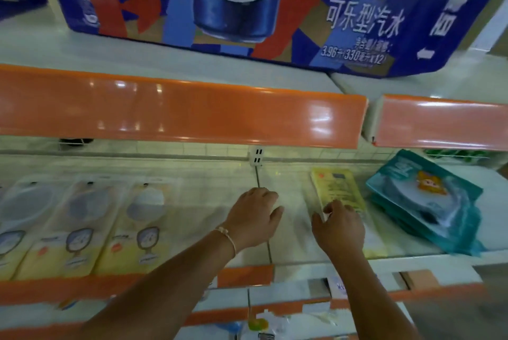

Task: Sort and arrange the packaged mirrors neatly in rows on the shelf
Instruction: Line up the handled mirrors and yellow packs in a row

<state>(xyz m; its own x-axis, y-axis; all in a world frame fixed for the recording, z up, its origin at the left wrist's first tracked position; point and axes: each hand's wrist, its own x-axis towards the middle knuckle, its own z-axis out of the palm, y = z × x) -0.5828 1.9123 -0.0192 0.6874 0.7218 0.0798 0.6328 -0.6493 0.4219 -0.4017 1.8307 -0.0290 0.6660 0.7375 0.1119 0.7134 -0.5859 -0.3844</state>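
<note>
On the shelf (275,175) below the orange price rail (178,111), my left hand (254,216) rests palm down near the middle divider, fingers curled loosely and pinching nothing. My right hand (339,225) sits just beside it, fingers bent onto the near end of a yellow packet (336,188); whether they grip it or only touch it, I cannot tell. 3 packaged mirrors (82,224) already lie side by side toward the left end of the shelf, fronts up. A teal stack of packs (423,196) leans toward the right end.

To do this well, I judge I should slide the yellow packet left across the divider, square its edge against the last mirror, and keep its bottom flush with the front edge.

Overhead, a blue carton (247,4) reads "可乐型汽水" and "330", "x12". Print on the packets is too blurred to read.
</note>
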